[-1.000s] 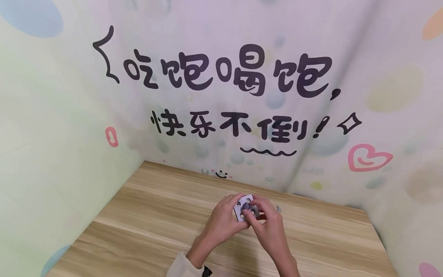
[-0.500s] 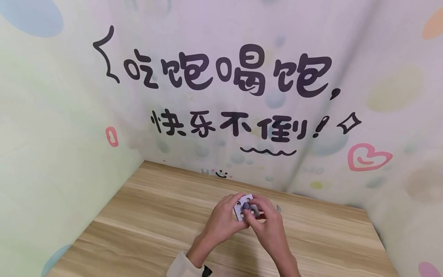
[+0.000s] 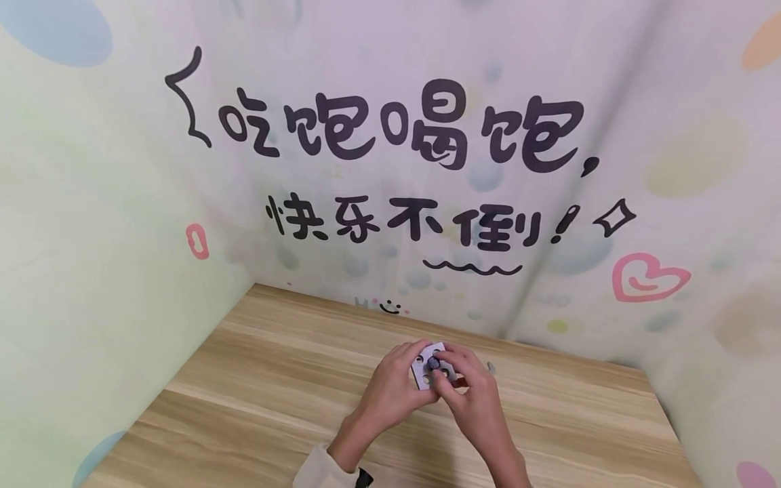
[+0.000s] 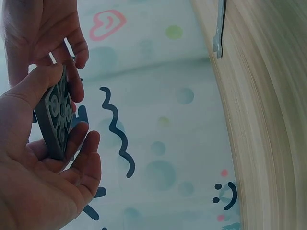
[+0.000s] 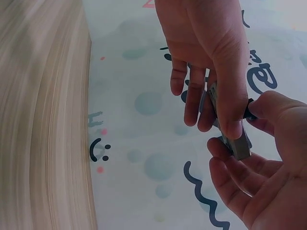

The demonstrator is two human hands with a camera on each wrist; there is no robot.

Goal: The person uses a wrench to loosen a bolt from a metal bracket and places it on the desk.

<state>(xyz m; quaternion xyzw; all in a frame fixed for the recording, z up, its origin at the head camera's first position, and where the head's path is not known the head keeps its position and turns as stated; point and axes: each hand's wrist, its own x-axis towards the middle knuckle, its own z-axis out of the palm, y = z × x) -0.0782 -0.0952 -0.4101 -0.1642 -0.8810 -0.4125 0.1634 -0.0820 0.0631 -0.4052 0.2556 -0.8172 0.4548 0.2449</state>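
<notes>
My left hand [image 3: 390, 385] grips a small square grey plate [image 3: 422, 378] by its edges, held up above the table. Several round holes pierce the face shown in the head view, and a dark knob-like piece [image 3: 434, 363] stands out from its middle. Thumb and forefinger of my right hand [image 3: 474, 390] pinch this dark piece. The plate's other face [image 4: 60, 112], with curled recesses, shows in the left wrist view. From the right wrist the plate [image 5: 241, 146] appears edge-on, the dark piece [image 5: 250, 110] at the right hand's fingertips.
A wood-grain table [image 3: 256, 379] lies beneath both hands. On it, beyond the right hand, is a grey metal wrench [image 4: 219, 36], mostly hidden in the head view. Printed cloth walls [image 3: 390, 176] with large lettering enclose the back and sides.
My right fingers shift slightly around the dark piece. The plate and my left hand stay almost where they were.
</notes>
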